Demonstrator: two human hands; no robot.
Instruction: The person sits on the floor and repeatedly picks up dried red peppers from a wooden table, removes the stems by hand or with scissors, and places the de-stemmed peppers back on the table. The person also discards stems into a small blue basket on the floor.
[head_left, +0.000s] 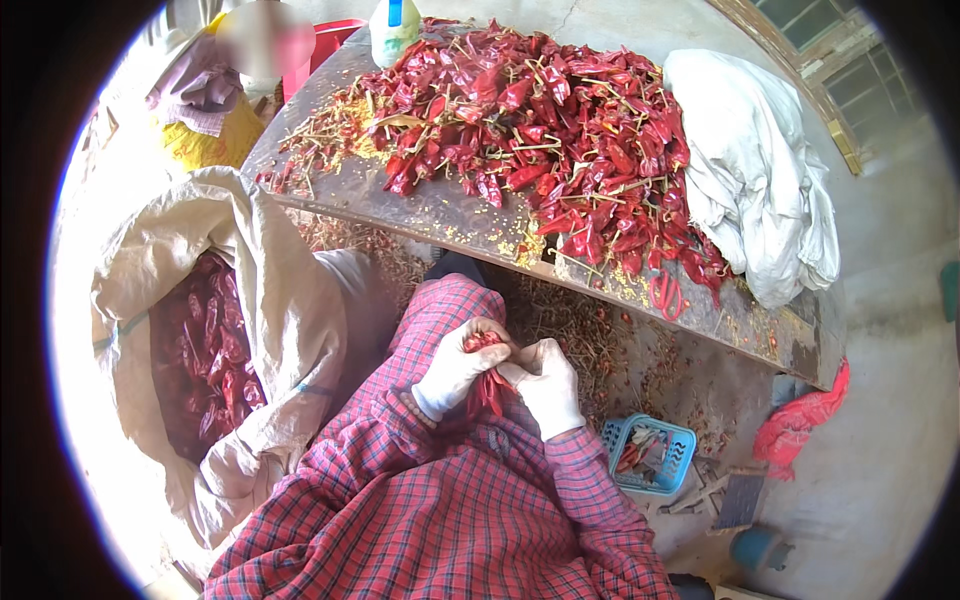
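My left hand (459, 367), in a white glove, is closed around several dried red chili peppers (486, 391) above my lap. Against them, my right hand (546, 381), also gloved, pinches with thumb and fingers at the near side of the bunch; what exactly lies between those fingertips is hidden. A large heap of dried red chilies with stems (540, 127) covers much of the table (442, 217) before me. Red-handled scissors (665, 294) lie at the table's near edge. To my left, an open woven sack (217, 202) holds more dried chilies (214, 337).
White cloth or sacking (750, 165) lies at the table's right end, and a whitish container (394, 34) stands at its far edge. A blue plastic basket (679, 459) with small items is on the floor at right, near a red bag (801, 427). Stem litter (592, 337) covers the floor below.
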